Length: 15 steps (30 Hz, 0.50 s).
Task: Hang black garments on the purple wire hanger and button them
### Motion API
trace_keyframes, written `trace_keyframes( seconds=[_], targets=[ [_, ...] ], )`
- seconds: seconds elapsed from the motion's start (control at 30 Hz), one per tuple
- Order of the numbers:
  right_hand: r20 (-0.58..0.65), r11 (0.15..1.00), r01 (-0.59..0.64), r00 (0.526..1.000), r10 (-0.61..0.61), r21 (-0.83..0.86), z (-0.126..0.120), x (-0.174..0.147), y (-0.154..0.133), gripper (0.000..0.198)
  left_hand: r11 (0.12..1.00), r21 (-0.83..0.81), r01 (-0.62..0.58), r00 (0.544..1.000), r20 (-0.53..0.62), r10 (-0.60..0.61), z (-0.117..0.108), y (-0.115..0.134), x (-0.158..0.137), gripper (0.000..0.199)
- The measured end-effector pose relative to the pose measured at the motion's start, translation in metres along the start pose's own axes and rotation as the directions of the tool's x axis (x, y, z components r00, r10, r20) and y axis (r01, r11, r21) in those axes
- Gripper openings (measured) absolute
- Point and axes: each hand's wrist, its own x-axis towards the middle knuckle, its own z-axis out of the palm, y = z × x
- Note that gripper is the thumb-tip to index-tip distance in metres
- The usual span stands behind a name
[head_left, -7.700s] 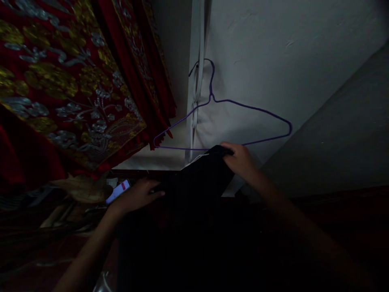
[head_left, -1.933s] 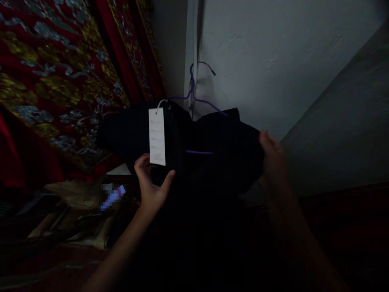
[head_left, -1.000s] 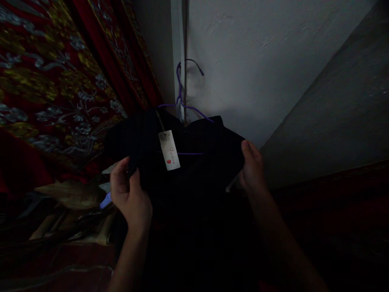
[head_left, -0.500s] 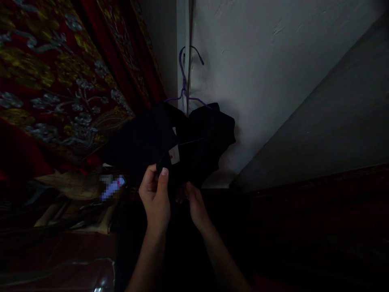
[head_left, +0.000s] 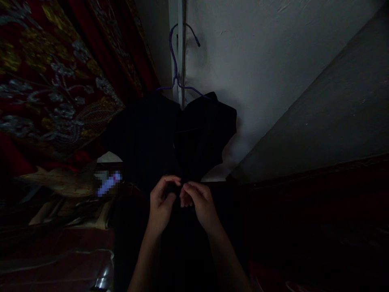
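A dark garment (head_left: 148,134) hangs on a purple hanger (head_left: 175,77), its front parted in a V below the neck. At the bottom of that V, both hands meet on the front edges. My left hand (head_left: 162,202) curls its fingers at the left edge, the index finger reaching toward the right hand and dark cloth lying between finger and thumb. My right hand (head_left: 199,200) pinches the right edge, thumb on top and fingers folded under. The fingertips nearly touch. Poor light hides any small fastening between them.
Behind the garment is a pale wall (head_left: 249,61) with a narrow vertical strip that the hanger hooks on. A red curtain (head_left: 69,81) with gold and silver flowers hangs at the left. Below it lie a woven-looking tan item (head_left: 63,184) and a clear plastic sheet (head_left: 60,263).
My left hand has let the turned-back edge with its white label fall forward and moved down and right to meet the right hand. The label is now hidden. The view shifted slightly.
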Motion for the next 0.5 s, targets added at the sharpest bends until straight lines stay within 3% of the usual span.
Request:
trace_keyframes(
  seconds=[0.17,0.33,0.5],
  targets=[
    [0.067,0.996,0.006,0.998,0.0,-0.092,-0.003,-0.002,-0.003,0.04,0.973,0.227,-0.04,0.995,-0.083,0.06,0.01,-0.028,-0.011,0.034],
    [0.093,0.993,-0.016,0.995,0.027,-0.116,-0.003,-0.001,-0.004,0.041,0.959,0.255,-0.126,0.989,-0.044,0.141,0.007,-0.029,-0.005,0.012],
    [0.107,0.997,-0.063,0.992,0.068,-0.053,-0.005,-0.001,-0.004,0.032,0.964,0.25,-0.093,0.99,-0.083,0.117,0.011,-0.025,-0.004,0.004]
  ],
)
